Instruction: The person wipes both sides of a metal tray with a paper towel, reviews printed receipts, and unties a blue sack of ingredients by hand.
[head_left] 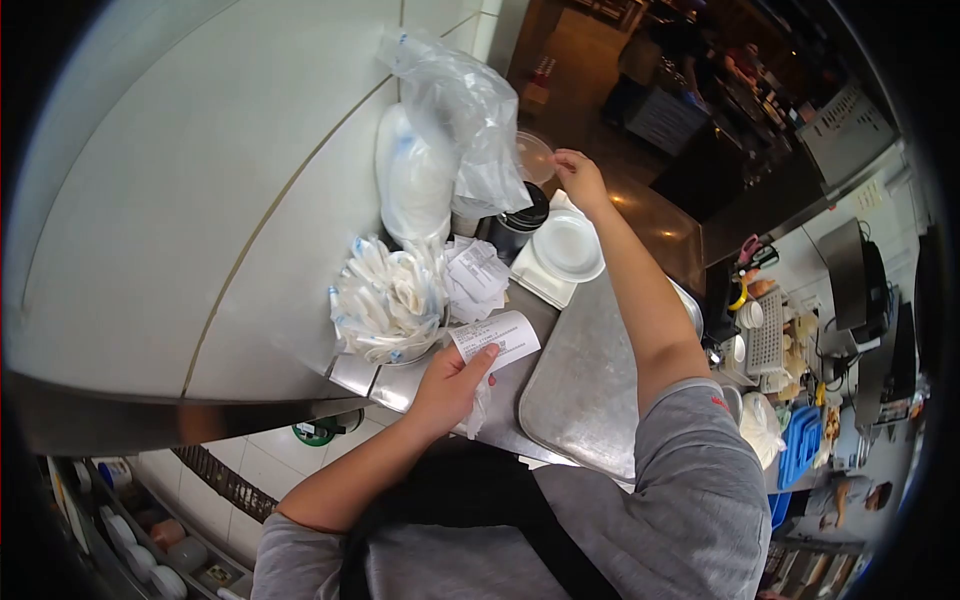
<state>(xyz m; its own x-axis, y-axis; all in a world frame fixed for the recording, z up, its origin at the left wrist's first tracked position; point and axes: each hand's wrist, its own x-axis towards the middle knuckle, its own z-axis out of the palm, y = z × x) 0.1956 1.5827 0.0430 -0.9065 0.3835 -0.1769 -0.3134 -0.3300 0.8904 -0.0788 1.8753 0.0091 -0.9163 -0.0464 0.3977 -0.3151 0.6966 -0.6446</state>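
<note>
My left hand (452, 388) is closed on a printed paper receipt (505, 338), with the thumb over its lower part and the sheet curling up. My right hand (580, 180) reaches far forward and pinches the edge of a clear round plastic lid (535, 158). Beneath that arm stand white round lids or plates (568, 246) on a white kitchen scale (540, 277). A dark jar with a black lid (523, 215) is beside them. More crumpled receipts (476, 280) lie beyond my left hand.
A bowl heaped with wrapped white packets (385, 305) stands against the wall, with clear plastic bags (465, 120) behind. A metal tray (580, 375) covers the counter's right part. Blue crates (800, 447) and a person (850, 498) are at far right.
</note>
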